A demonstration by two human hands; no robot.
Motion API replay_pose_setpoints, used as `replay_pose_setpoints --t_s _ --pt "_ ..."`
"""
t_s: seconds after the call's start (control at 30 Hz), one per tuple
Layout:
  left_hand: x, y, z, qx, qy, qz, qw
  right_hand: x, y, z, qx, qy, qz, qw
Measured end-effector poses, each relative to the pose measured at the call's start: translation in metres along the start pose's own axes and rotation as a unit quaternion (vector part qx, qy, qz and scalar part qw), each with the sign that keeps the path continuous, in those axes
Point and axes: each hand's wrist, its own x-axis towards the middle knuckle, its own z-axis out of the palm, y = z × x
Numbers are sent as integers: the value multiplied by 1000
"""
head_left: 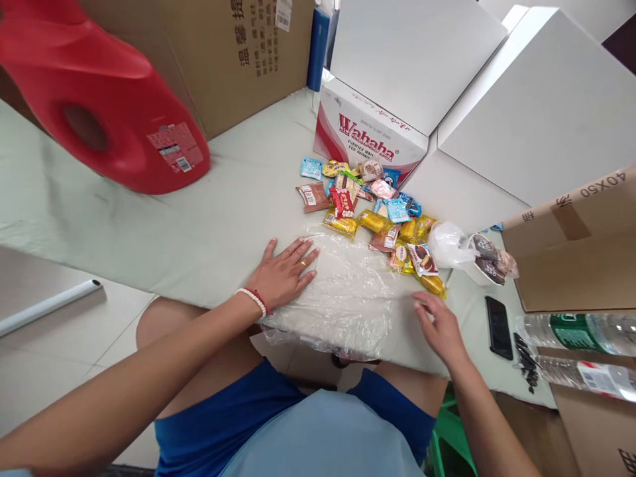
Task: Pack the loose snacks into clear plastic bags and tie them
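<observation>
A clear plastic bag (348, 291) lies spread flat on the pale green table (209, 218), hanging a little over its near edge. My left hand (283, 271) rests flat on the bag's left side, fingers stretched out. My right hand (440, 324) is at the bag's right edge with its fingers curled; whether it pinches the plastic is unclear. Just beyond the bag lies a heap of small wrapped snacks (372, 212) in yellow, red, blue and brown packets.
A red jug (99, 99) lies at the far left. A Wahaha carton (368, 132), white boxes and brown cartons (576, 245) ring the table. A white bag of snacks (462, 252), a black phone (498, 326) and two water bottles (581, 331) sit at the right.
</observation>
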Motion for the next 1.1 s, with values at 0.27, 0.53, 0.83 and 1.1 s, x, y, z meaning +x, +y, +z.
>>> replay_pose_setpoints --t_s 0.27,0.53,0.83,1.1 --pt "-1 2 1 -5 18 3 1000 191 -30 5 -132 -16 -33 991" --pt "-1 0 3 7 21 8 1000 338 -49 64 -257 -31 44 965" --pt "-2 -2 6 8 30 13 999 338 -50 57 -221 40 84 971" --pt "-2 1 2 -1 22 7 1000 239 -78 -2 77 -3 -10 997"
